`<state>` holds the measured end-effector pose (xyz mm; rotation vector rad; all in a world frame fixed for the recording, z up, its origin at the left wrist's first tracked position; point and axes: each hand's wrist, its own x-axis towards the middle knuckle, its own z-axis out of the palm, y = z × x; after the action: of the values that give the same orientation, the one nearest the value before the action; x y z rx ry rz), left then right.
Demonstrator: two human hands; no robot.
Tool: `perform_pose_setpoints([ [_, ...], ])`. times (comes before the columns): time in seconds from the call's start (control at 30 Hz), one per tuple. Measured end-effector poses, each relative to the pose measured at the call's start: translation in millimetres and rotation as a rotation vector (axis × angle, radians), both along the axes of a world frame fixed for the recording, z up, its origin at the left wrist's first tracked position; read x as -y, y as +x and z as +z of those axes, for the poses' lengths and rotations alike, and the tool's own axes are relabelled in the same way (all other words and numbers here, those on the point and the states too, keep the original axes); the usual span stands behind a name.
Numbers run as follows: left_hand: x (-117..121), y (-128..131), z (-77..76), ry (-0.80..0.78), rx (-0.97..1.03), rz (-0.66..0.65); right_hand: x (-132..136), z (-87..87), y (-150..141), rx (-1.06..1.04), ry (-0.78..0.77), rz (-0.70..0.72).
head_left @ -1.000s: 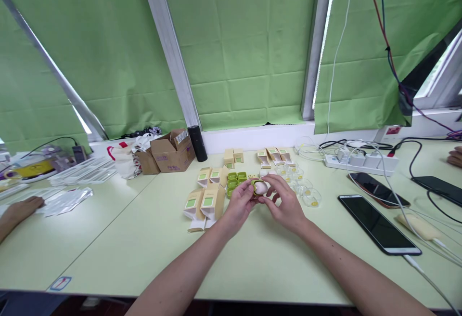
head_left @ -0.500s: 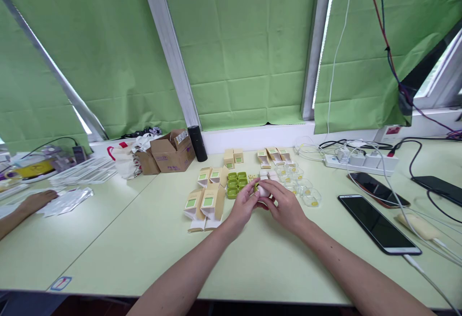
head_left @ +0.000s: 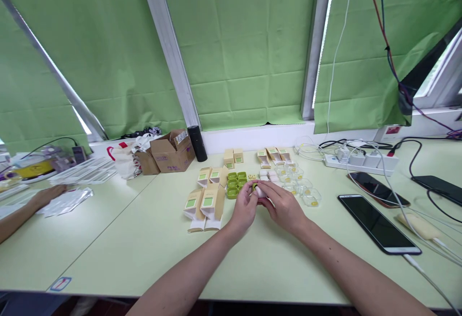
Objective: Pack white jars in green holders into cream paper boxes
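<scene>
My left hand (head_left: 246, 205) is closed around a small green cup (head_left: 254, 187), mostly hidden by the fingers. My right hand (head_left: 283, 204) is closed over a white rounded piece (head_left: 260, 192), whose visible part touches the cup. The two hands meet above the table. Just beyond my left hand stand several green square cups (head_left: 232, 192) in rows. White and pinkish small blocks (head_left: 273, 175) lie past my right fingers, with clear plastic cases (head_left: 311, 197) holding yellow bits to their right.
Opened cream cartons (head_left: 212, 203) stand left of the cups, more cartons (head_left: 263, 157) behind. Phones (head_left: 378, 224), cables and a power strip (head_left: 361, 163) occupy the right. A cardboard box (head_left: 173, 152) and black cylinder (head_left: 197, 143) stand at the back. Another person's hand (head_left: 50, 194) rests near plastic sleeves (head_left: 68, 201).
The white piece has turned from facing me inside the green cup to being mostly covered by my fingers. My hands have drawn closer together. The other person's hand has slid right.
</scene>
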<state>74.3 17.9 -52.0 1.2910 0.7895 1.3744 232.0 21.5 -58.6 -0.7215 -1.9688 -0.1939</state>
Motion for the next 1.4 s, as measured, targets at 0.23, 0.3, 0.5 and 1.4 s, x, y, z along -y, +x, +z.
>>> perform_pose_setpoints([
  [0.23,3,6,-1.6,0.012,-0.047,0.046,1,1.2,-2,0.003,0.049,-0.001],
  [0.3,3,7,-2.3,0.019,-0.046,0.054,1,-0.6,-2,0.005,0.06,-0.009],
  [0.5,5,8,-2.2,0.042,-0.066,0.075,1,-2.4,-2,0.025,0.094,-0.036],
  [1.4,8,6,-3.0,0.088,-0.038,0.012,6,2.2,-4,-0.027,-0.019,0.042],
])
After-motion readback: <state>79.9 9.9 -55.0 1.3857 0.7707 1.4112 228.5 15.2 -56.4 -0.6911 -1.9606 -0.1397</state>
